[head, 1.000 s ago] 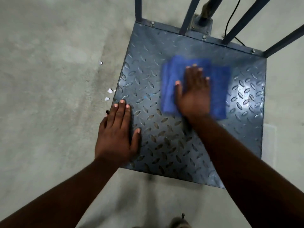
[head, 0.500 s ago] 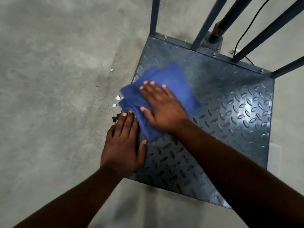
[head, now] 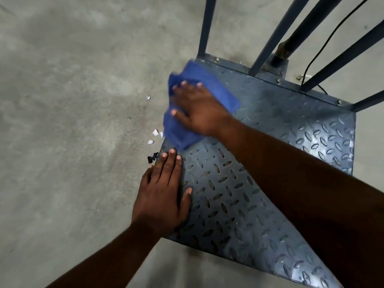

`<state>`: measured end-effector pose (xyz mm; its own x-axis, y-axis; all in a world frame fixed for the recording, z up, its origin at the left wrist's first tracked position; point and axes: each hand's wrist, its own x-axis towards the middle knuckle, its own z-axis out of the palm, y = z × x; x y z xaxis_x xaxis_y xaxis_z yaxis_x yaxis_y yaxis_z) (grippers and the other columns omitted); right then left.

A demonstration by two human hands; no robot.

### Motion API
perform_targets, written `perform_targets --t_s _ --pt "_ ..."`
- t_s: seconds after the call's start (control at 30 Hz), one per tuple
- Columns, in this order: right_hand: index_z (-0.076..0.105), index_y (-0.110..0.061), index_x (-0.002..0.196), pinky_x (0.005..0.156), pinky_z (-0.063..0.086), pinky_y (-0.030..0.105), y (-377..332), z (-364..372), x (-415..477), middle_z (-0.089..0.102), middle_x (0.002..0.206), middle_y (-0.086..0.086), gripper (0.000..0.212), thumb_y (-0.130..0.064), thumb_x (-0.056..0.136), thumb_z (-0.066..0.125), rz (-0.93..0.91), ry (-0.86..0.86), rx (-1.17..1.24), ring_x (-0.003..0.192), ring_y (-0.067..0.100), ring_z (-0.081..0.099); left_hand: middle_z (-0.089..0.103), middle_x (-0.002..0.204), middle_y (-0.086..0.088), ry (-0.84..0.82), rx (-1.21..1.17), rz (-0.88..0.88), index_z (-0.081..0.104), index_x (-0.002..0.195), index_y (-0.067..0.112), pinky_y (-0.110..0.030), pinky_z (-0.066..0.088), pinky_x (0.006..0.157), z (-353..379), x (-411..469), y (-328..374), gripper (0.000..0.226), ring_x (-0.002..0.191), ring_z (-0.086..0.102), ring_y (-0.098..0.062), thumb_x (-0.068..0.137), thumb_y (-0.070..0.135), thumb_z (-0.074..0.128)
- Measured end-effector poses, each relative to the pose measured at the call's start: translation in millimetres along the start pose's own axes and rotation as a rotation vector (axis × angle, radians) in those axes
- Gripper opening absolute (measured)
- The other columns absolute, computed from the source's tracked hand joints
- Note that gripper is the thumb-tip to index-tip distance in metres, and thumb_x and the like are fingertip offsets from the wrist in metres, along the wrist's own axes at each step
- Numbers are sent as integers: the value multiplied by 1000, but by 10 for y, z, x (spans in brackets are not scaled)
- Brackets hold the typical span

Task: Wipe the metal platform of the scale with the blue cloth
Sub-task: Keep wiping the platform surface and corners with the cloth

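Your right hand presses flat-fingered on the crumpled, seemingly far-pointing blue cloth at the diamond-tread metal platform's far-left edge, while your left hand rests flat, grasping nothing.

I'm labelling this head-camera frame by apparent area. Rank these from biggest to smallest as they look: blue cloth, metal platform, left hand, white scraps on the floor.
1. metal platform
2. blue cloth and left hand: similar; the right hand covers part of the cloth, so unranked
3. white scraps, each tiny

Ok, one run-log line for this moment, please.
step: wiping | right hand: flat on cloth, platform's left edge | left hand: flat on platform, bracing | floor: scraps beside platform
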<state>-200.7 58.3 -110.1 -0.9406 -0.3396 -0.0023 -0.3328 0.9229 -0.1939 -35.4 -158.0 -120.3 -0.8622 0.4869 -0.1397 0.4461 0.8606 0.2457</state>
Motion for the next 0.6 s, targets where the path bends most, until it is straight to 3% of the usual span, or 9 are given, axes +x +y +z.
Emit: perform_targets --t_s 0.07,0.1,0.2,0.33,0.4,0.47,0.57,0.6 --pt "39 -20 158 126 14 45 487 -127 -122 35 166 7 65 -51 103 24 347 62 3 155 26 28 18 180 -8 15 -11 11 26 171 13 -47 25 128 2 -6 -14 82 168 15 -26 103 55 44" --pt "37 -19 159 127 15 45 689 -161 -284 34 166 7 64 -50 105 23 473 104 -8 154 26 29 16 181 -7 17 -21 16 26 172 13 -47 25 128 0 -3 -13 82 168 13 -25 103 55 44" --pt "44 -15 155 127 21 46 916 -111 -832 44 160 10 60 -46 105 29 639 213 -28 149 26 38 15 181 -7 19 -38 24 26 172 13 -48 27 128 10 9 -1 82 168 11 -25 103 55 43" --pt "23 -14 163 129 9 50 898 -103 -1250 22 170 10 68 -51 105 22 1118 239 -33 157 28 19 20 180 -10 34 -37 18 30 170 11 -53 34 126 -12 0 26 82 168 17 -27 102 54 44" --pt "21 -9 163 128 11 54 770 -93 -1162 18 170 15 72 -50 103 20 1222 233 -39 158 33 15 20 180 -10 42 -46 22 31 170 11 -53 35 125 -8 6 21 82 168 18 -28 102 54 44" --pt "27 -9 161 127 14 53 527 -58 -883 25 168 16 70 -49 104 24 991 227 -107 156 33 20 21 180 -10 44 -46 28 32 170 10 -53 35 124 1 17 23 82 167 20 -29 101 54 43" --pt "39 -19 158 127 18 47 47 53 -413 36 165 6 63 -49 103 36 331 128 -94 154 25 29 28 177 -13 57 -25 31 37 167 7 -55 40 119 17 30 -6 82 164 27 -33 99 54 43" --pt "43 -21 157 126 19 46 13 65 -360 38 165 3 63 -50 102 39 209 98 -84 153 23 32 31 176 -14 65 -23 34 39 166 6 -56 41 117 25 35 11 83 163 29 -34 99 54 43"
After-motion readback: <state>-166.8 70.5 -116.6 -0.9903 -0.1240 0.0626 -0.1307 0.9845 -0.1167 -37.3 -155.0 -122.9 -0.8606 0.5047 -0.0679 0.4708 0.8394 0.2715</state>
